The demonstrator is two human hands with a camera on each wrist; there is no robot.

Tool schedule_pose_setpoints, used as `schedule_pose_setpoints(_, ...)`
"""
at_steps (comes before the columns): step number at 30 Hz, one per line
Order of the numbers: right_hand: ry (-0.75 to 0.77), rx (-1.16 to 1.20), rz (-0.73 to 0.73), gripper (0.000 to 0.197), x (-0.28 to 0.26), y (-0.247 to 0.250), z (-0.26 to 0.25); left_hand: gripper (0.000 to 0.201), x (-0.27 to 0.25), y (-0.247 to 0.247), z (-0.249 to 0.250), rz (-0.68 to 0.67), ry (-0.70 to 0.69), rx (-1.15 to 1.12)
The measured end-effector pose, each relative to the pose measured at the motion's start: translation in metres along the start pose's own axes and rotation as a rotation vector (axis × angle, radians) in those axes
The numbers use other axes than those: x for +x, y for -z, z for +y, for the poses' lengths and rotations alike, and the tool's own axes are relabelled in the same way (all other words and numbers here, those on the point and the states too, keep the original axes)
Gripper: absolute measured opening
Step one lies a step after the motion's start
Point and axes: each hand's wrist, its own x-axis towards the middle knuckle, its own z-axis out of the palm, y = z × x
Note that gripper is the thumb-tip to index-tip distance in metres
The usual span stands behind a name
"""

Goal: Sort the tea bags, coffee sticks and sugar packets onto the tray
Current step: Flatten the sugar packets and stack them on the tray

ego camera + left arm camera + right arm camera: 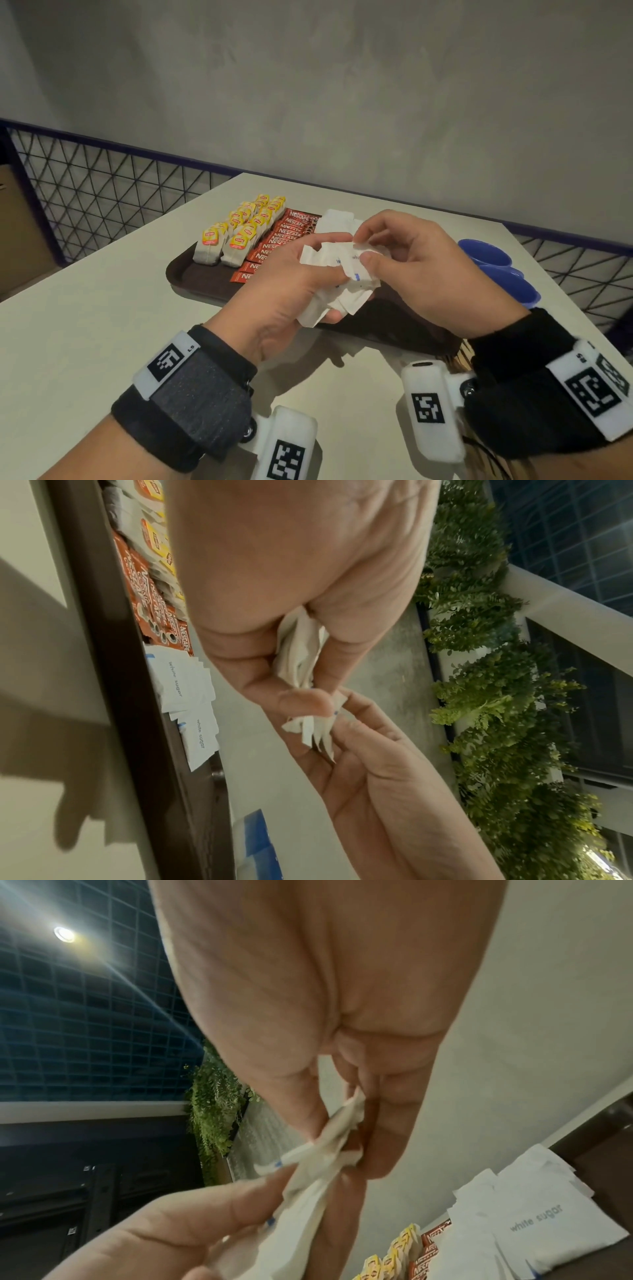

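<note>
Both hands meet over the tray (191, 274): left hand (284, 291) clutches a bunch of sugar packets (339, 291), right hand (424, 270) pinches one at its 3 o'clock edge.

The right hand (325, 1010) pinches one white paper sugar packet (337, 1125) from a bunch held by the left hand (164, 1229), above more white sugar packets (534, 1226), red coffee sticks (428, 1259) and yellow-tagged tea bags (394, 1259).

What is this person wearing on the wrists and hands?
Both hands are bare: left hand, right hand. Each wrist carries a black fabric band with a white tag printed with square black-and-white codes, plus a white camera block below it bearing another code. The left band has a grey panel.
</note>
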Motion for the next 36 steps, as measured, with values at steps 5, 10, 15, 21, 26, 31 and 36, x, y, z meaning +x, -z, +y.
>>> schedule_pose_setpoints(5, -0.031, -0.020, 0.085, 0.026, -0.005, 0.023, 0.001, 0.036, 0.005, 0.005, 0.000, 0.122, -0.005, -0.012)
schedule_pose_setpoints(10, -0.105, 0.190, 0.321, 0.018, 0.004, 0.048, -0.003, 0.029, 0.008, 0.021, 0.006, 0.303, -0.058, -0.181)
schedule_pose_setpoints(15, -0.155, -0.249, 0.019, 0.016, 0.057, 0.032, 0.008, 0.026, 0.012, 0.026, 0.006, 0.340, -0.062, -0.257)
schedule_pose_setpoints(21, -0.287, -0.593, -0.266, 0.018, 0.089, 0.004, 0.036, 0.027, 0.018, 0.034, 0.003, 0.342, -0.015, -0.299)
schedule_pose_setpoints(26, -0.345, -0.582, -0.255, 0.022, 0.111, -0.006, 0.049, 0.028, 0.021, 0.035, 0.002, 0.340, 0.001, -0.329)
schedule_pose_setpoints(31, -0.371, -0.664, -0.271, 0.022, 0.119, -0.010, 0.059, 0.023, 0.021, 0.032, 0.000, 0.312, -0.047, -0.331)
schedule_pose_setpoints(36, -0.300, -0.726, -0.193, 0.020, 0.118, -0.005, 0.055, 0.020, 0.019, 0.030, 0.001, 0.320, -0.073, -0.336)
